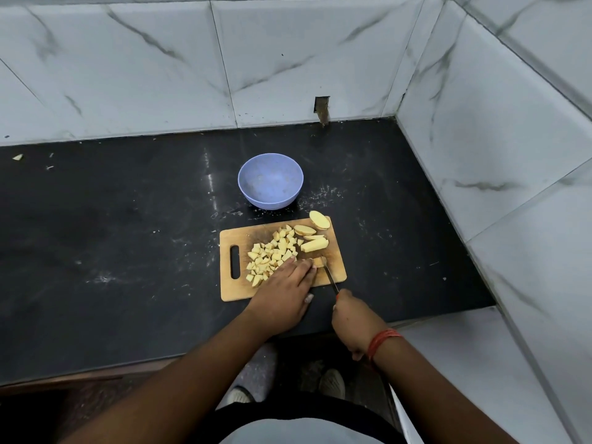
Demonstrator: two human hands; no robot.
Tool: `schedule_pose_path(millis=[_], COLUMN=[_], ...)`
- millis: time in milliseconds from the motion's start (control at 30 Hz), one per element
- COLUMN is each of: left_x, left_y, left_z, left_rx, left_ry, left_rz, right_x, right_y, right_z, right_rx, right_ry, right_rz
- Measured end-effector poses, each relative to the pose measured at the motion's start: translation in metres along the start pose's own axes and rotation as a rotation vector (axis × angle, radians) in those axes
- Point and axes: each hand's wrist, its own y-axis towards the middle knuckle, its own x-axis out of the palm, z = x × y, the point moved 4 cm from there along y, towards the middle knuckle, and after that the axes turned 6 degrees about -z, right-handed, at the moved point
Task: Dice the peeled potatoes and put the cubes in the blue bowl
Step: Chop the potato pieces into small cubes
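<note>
A wooden cutting board (336, 275) lies on the black counter. On it sits a heap of potato cubes (272, 254), with larger potato slices (315, 244) and a half potato (319, 220) toward the far right corner. My left hand (283, 294) lies over the board, its fingertips holding down a small potato piece (318, 261). My right hand (354, 318) grips the handle of a knife (330, 277), whose blade meets that piece. The blue bowl (270, 181) stands empty just beyond the board.
The black counter (128, 235) ends at marble-tiled walls behind and on the right. A small scrap (17, 157) lies at the far left. The counter's front edge is close to my body, with my shoes visible on the floor below.
</note>
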Motion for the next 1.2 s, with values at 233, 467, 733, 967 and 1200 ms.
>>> schedule_pose_path(millis=[233,467,733,967,1200], left_x=[-0.001,0.002,-0.001,0.001,0.005], left_y=[0.003,0.004,0.002,-0.005,-0.003], left_z=[-0.002,-0.006,-0.002,-0.004,-0.008], left_rx=[-0.002,-0.019,-0.052,-0.065,-0.044], left_ry=[-0.02,-0.063,-0.057,-0.079,-0.06], left_rz=[0.0,-0.032,-0.013,-0.044,-0.062], right_x=[0.003,-0.005,0.007,0.003,0.002], right_y=[0.008,0.014,0.008,-0.006,0.005], right_z=[-0.011,-0.018,0.019,0.006,-0.01], right_rx=[-0.059,-0.077,-0.012,-0.049,-0.025], right_ry=[-0.005,-0.107,-0.149,-0.029,-0.148], right_rz=[0.032,0.002,0.003,0.11,0.067])
